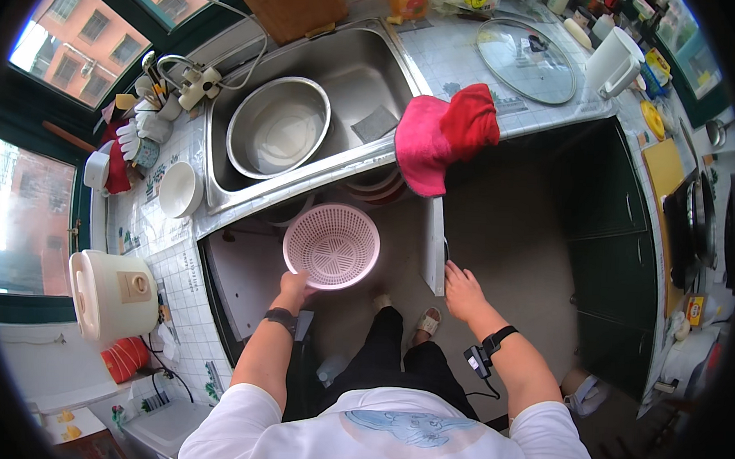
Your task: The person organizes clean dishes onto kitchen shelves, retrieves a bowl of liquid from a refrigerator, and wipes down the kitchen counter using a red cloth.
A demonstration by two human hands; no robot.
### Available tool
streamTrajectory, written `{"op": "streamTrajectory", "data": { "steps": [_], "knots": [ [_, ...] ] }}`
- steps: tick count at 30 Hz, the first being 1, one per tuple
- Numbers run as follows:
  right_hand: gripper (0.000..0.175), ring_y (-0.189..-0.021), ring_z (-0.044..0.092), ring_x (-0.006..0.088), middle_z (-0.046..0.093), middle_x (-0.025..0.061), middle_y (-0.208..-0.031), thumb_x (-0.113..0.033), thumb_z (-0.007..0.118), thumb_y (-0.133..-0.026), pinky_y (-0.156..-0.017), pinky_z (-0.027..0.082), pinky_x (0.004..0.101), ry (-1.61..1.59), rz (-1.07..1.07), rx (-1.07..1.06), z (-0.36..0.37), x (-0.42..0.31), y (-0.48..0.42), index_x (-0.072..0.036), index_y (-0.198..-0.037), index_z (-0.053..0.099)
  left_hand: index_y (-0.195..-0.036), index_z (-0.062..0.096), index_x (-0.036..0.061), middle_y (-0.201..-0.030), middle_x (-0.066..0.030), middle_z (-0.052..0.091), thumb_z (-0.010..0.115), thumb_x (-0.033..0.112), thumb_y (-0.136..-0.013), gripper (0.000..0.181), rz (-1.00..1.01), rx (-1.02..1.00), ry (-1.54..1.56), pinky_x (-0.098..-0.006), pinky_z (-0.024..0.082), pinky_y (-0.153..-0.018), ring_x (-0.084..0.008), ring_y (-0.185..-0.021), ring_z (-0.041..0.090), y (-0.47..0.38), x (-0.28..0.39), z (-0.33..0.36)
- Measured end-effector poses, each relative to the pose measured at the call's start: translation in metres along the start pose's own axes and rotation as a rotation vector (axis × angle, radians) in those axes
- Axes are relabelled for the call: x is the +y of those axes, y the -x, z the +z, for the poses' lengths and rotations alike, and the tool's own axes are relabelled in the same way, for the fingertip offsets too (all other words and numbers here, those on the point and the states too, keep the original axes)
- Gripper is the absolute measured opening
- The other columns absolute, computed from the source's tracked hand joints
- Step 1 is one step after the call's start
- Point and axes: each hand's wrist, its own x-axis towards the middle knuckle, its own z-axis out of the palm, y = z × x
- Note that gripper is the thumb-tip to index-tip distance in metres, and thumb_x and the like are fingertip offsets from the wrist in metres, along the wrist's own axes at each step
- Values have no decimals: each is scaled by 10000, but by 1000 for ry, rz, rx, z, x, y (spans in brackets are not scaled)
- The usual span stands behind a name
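My left hand [294,286] grips the near rim of a pink plastic strainer basket [333,246]. The basket is tilted so that its slotted inside faces up, and it appears to hold nothing. It is in front of the open cupboard below the sink. My right hand [463,293] rests against the outer face of an open cabinet door [434,251], its fingers slightly apart and near the dark handle. Whether the fingertips hook the door is not clear. Behind the basket, part of a red-and-white round container [384,193] shows under the counter.
A steel basin [279,128] with some water sits in the sink [368,63]. Pink and red cloths [436,134] hang over the counter edge above the door. A white bowl [181,189], a rice cooker [115,295], a glass lid [525,61] and a white kettle [615,62] stand around.
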Motion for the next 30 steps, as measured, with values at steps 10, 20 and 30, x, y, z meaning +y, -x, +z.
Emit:
{"op": "streamTrajectory", "data": {
  "steps": [10, 20, 30],
  "knots": [
    [436, -1296, 335, 220, 447, 123, -1317, -158, 496, -765, -960, 365, 362, -84, 61, 75, 3, -10, -5, 32, -1153, 553, -1163, 473, 69, -1071, -95, 553, 503, 263, -916, 316, -54, -260, 387, -399, 529, -783, -246, -897, 577, -122, 66, 112],
    [588, -1311, 295, 259, 400, 148, -1341, -243, 640, -712, -991, 352, 368, -194, 97, -91, -11, -43, -34, 49, -1204, 504, -1258, 430, 5, -1012, -110, 563, 531, 354, -897, 512, 218, -288, -415, -291, 506, -655, -177, -784, 582, -63, -1, 62],
    [532, -1154, 387, 311, 484, 146, -1208, -340, 670, -726, -1017, 288, 420, -28, -30, -287, -28, -113, -148, -17, -1136, 571, -1217, 486, 3, -1013, -118, 604, 534, 305, -899, 441, 126, -271, -233, -278, 501, -706, -158, -836, 600, 38, -13, -62]
  ]
}}
